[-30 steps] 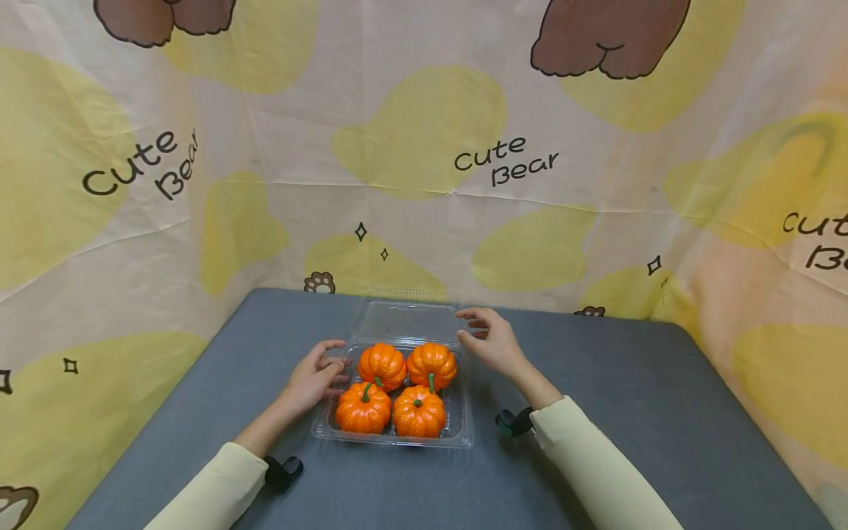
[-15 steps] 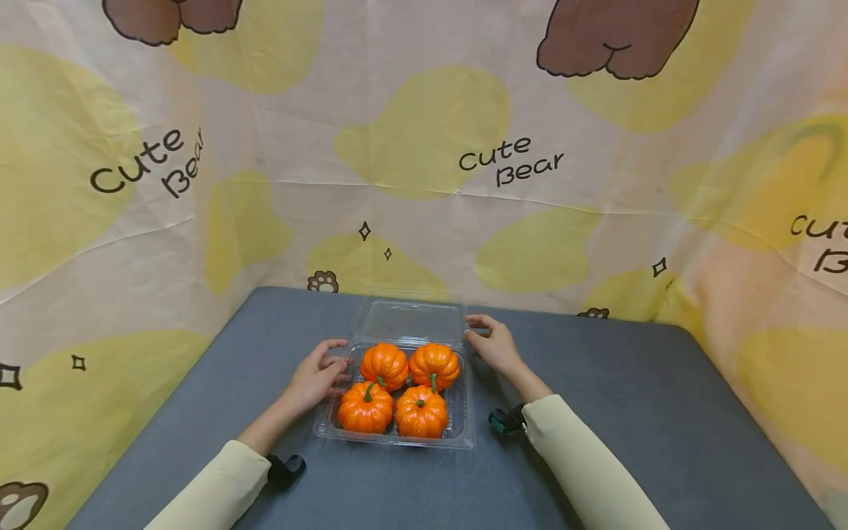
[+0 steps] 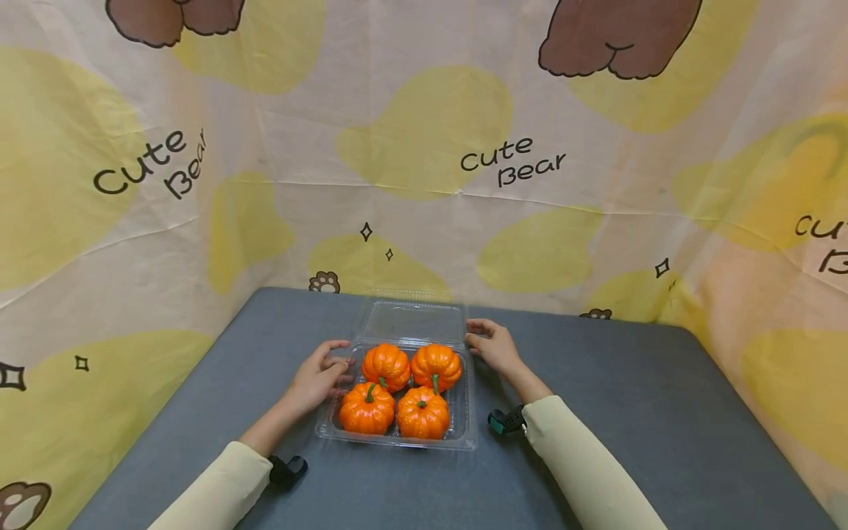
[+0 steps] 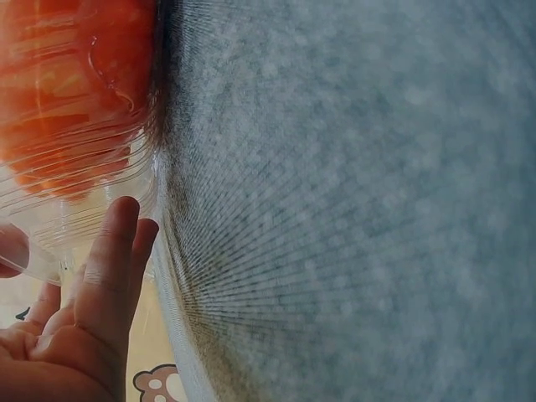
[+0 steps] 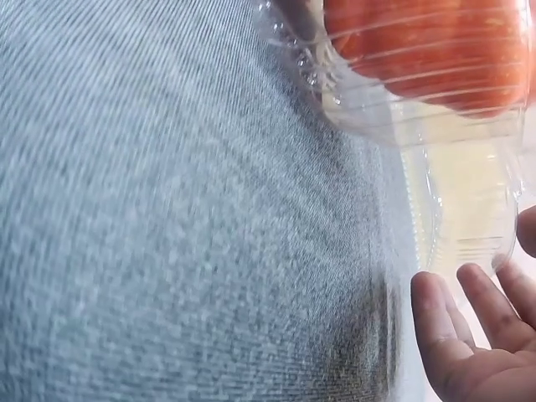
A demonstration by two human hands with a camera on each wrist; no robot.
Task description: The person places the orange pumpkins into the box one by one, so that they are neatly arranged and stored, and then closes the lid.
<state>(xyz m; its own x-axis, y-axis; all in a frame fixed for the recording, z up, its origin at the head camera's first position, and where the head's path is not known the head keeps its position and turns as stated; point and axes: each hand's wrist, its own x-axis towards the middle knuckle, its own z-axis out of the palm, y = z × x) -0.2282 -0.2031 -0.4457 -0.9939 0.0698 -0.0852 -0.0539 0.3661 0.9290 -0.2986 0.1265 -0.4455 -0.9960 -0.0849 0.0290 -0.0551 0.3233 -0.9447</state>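
Observation:
A clear plastic clamshell container (image 3: 462,412) sits on the table with its lid (image 3: 414,322) folded back. Several small orange pumpkins (image 3: 422,414) with green stems fill it in two rows. My left hand (image 3: 314,379) is at the container's left side; in the left wrist view its thumb (image 4: 10,249) lies at the rim and the straight fingers (image 4: 109,260) stay along the outer wall. By the lid's right edge is my right hand (image 3: 497,350), fingers loosely bent. The right wrist view shows its fingertips (image 5: 429,291) beside the lid edge; firm contact is unclear.
The table has a grey-blue cloth (image 3: 596,412). Behind and around it hangs a yellow-and-cream curtain (image 3: 424,147) printed with bears and lettering. Each wrist carries a black strap, one of them the left strap (image 3: 288,471).
My right hand has come down and in to the lid's right edge, its fingers less spread. The left hand stays at the container's side. The pumpkins and lid have not visibly moved.

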